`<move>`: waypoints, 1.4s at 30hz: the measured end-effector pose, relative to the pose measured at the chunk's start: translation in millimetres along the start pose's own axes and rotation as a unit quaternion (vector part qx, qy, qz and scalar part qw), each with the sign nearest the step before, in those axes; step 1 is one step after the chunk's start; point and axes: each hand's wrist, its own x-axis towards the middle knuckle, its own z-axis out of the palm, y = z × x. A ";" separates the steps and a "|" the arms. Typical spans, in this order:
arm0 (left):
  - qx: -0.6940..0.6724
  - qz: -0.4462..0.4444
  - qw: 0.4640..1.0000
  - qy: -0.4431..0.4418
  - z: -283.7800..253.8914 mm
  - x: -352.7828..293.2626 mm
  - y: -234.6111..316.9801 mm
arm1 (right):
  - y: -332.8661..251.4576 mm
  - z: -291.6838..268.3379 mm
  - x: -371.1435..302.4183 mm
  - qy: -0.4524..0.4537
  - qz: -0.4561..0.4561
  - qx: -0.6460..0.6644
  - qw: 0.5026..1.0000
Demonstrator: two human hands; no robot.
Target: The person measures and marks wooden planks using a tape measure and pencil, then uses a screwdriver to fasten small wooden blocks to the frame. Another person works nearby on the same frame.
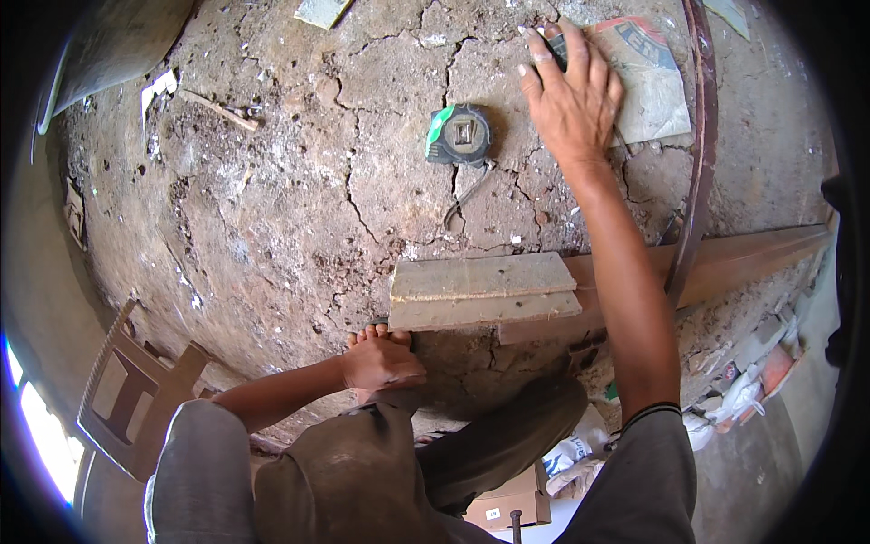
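Observation:
My right hand [577,102] reaches to the far right, its fingers curved round a small dark object [556,47] whose kind I cannot make out. Beneath and beside that hand lies a worn printed sheet [648,91]. A black and green tape measure [464,134] rests on the cracked ground to the left of my right hand, its short strap trailing toward me. My left hand [385,364] is bent down close to my body, by the toes of a foot [373,335]; its fingers are hidden. Just right of it are two short wooden strips [485,288], lying side by side.
A long brown board [734,263] runs right from under the strips, crossed by a narrow dark strip [702,136]. A handsaw [136,390] stands at the lower left. A curved sheet [122,45] occupies the far left, near a small stick [217,109]. Rubble and plastic [748,385] lie at right.

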 end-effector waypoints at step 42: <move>0.013 0.083 0.996 0.031 5.6 8.9 1.7 | -10.8 -61.5 -19.6 0.136 0.160 0.285 0.935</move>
